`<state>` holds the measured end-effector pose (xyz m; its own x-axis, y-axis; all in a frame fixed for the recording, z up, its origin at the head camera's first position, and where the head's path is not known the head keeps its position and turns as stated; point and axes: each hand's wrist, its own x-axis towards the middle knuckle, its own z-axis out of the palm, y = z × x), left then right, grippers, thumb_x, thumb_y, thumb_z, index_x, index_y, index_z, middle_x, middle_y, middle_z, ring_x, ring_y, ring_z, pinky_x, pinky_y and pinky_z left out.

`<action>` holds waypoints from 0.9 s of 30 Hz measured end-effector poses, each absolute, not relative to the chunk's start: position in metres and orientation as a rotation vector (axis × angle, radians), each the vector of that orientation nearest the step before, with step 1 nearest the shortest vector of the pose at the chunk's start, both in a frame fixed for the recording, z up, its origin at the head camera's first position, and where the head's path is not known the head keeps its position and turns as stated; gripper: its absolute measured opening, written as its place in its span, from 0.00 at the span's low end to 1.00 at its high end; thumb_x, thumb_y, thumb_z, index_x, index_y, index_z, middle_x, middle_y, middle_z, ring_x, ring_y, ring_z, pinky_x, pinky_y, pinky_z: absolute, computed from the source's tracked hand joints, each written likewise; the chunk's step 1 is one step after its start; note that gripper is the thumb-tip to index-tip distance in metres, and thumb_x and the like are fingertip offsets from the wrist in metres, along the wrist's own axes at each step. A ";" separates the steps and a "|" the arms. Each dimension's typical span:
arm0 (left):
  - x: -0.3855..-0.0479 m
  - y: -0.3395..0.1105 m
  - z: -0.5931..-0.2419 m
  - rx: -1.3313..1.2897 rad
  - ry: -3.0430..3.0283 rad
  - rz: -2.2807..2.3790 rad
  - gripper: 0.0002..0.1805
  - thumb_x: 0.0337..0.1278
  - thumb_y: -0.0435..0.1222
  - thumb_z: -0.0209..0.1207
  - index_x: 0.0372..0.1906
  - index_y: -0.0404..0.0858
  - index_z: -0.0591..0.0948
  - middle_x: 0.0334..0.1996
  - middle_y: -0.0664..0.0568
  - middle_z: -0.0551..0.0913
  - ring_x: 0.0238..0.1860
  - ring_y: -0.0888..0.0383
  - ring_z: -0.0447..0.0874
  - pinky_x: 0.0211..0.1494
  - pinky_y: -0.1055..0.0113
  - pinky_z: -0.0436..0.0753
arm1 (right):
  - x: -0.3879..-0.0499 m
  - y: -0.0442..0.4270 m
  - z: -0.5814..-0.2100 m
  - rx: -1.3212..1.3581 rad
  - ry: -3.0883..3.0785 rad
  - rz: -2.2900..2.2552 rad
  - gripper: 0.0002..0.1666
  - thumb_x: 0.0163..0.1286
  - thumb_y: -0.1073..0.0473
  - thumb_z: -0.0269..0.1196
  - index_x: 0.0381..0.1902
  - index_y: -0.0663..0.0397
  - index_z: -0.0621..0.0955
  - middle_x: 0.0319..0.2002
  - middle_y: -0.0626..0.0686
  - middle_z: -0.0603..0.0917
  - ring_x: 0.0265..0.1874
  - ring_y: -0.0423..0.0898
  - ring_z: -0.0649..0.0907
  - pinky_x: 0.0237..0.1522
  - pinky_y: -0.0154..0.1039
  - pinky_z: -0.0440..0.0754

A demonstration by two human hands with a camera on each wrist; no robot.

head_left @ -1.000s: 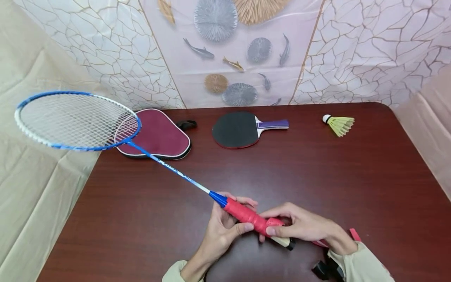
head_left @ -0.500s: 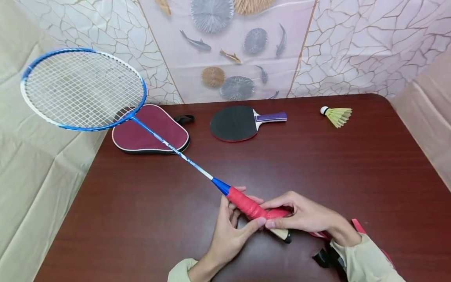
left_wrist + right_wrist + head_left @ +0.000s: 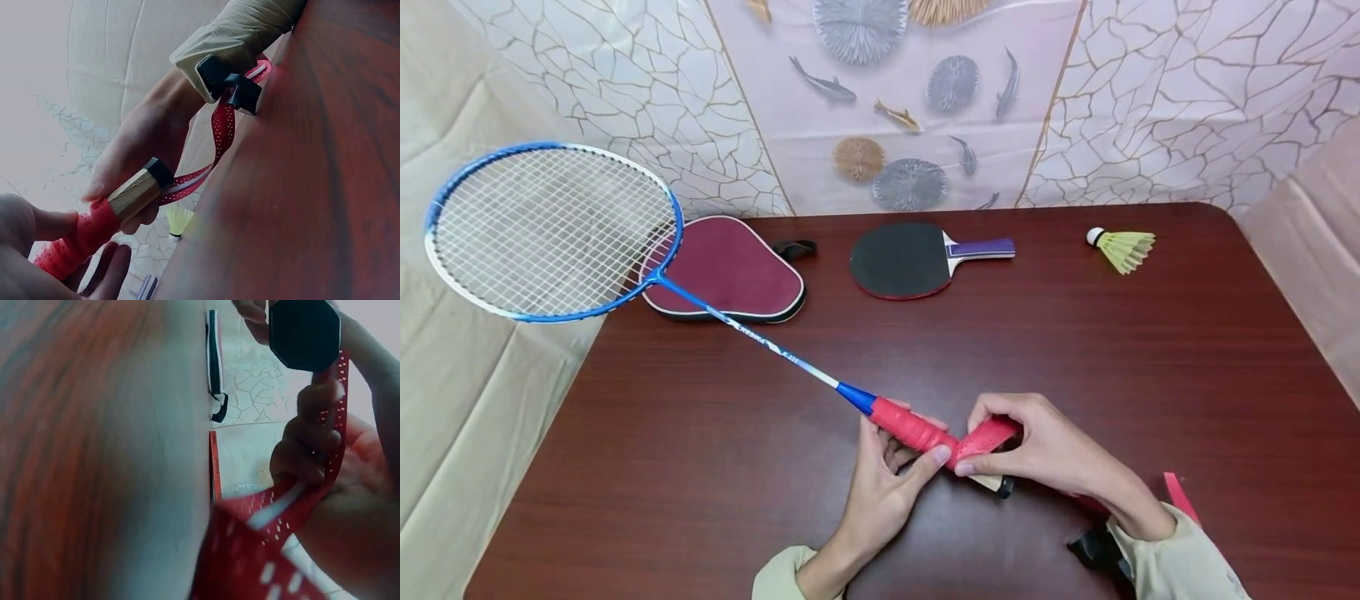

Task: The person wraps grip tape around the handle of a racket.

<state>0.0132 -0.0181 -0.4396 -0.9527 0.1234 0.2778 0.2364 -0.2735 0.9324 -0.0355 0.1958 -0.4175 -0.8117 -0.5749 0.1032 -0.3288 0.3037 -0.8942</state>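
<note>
racket [image 3: 752, 335] held up off the desk [image 3: 700, 467], strung end out to the left, handle between the two hands.

left hand [image 3: 883, 500]: fingers and thumb curled round the wrapped part of the handle, thumb near the latest turn. right hand [image 3: 1052, 446]: fingers bent, pinching the red tape [image 3: 913, 427] where it leaves the handle at a slant.

progress, as i judge it: over half the handle done, overlapping turns running down from the blue cone [image 3: 856, 397]. left to cover: a short stretch of bare wood [image 3: 134, 195] ahead of the black end cap [image 3: 159, 172]. finishing the end also looks undone; a loose tail [image 3: 223, 128] trails past the right sleeve [image 3: 240, 37]. whether the turns lie flat underneath, cannot tell.
</note>
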 end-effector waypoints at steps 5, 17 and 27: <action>0.014 -0.018 -0.441 -0.443 -1.794 -2.509 0.29 0.59 0.22 0.61 0.58 0.28 0.57 0.47 0.31 0.79 0.45 0.44 0.84 0.43 0.53 0.85 | -0.032 0.191 -0.407 -0.768 2.325 -1.561 0.12 0.57 0.53 0.75 0.30 0.41 0.79 0.20 0.43 0.76 0.22 0.42 0.75 0.23 0.34 0.74; 0.015 -0.016 -0.442 -0.373 -1.677 -2.697 0.31 0.56 0.19 0.62 0.59 0.26 0.57 0.52 0.27 0.68 0.50 0.45 0.79 0.47 0.53 0.85 | -0.035 0.191 -0.415 -0.768 2.392 -1.490 0.10 0.60 0.47 0.72 0.37 0.35 0.82 0.30 0.40 0.81 0.28 0.41 0.78 0.28 0.34 0.77; 0.012 -0.020 -0.443 -0.464 -1.799 -2.531 0.32 0.54 0.20 0.64 0.61 0.31 0.62 0.49 0.30 0.79 0.52 0.41 0.78 0.53 0.64 0.80 | -0.033 0.192 -0.416 -0.801 2.371 -1.431 0.10 0.60 0.46 0.72 0.37 0.34 0.82 0.29 0.39 0.82 0.26 0.39 0.79 0.27 0.34 0.78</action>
<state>0.0123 -0.0203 -0.4429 -0.9563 0.1679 0.2392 0.1707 -0.3434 0.9235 -0.0334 0.1917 -0.4164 -0.8148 -0.5766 0.0604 -0.3222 0.3637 -0.8740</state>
